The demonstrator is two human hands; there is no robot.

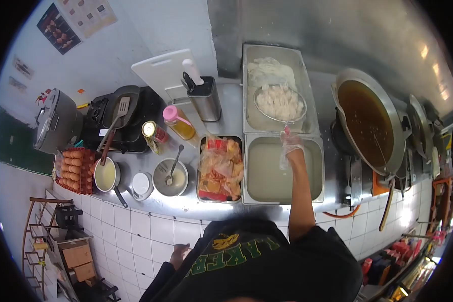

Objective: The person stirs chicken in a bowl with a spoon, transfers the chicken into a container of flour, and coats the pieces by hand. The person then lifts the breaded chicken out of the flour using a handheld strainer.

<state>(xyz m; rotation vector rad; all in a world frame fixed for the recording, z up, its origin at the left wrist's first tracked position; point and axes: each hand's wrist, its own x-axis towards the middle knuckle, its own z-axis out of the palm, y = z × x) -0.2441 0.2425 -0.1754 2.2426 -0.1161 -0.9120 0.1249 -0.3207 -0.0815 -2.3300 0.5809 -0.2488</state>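
Note:
My right hand (291,143), in a clear plastic glove, is closed around the handle of a round strainer (257,106). White-coated food pieces (281,102) fill the strainer, which is over the far metal tray (310,93) with white flour (272,73) in it. Below my right forearm sits the near metal tray (246,168), holding a cloudy pale liquid (269,171). Down by my left side is my left hand (178,255), away from the counter; its fingers are small and partly hidden.
Raw meat in plastic (220,168) fills a tray beside the liquid. Right stands a large wok of brown oil (365,116). Leftward are a bowl with a spoon (170,177), a pink-capped bottle (178,123), a knife block (205,100), a saucepan (106,176) and eggs (71,168).

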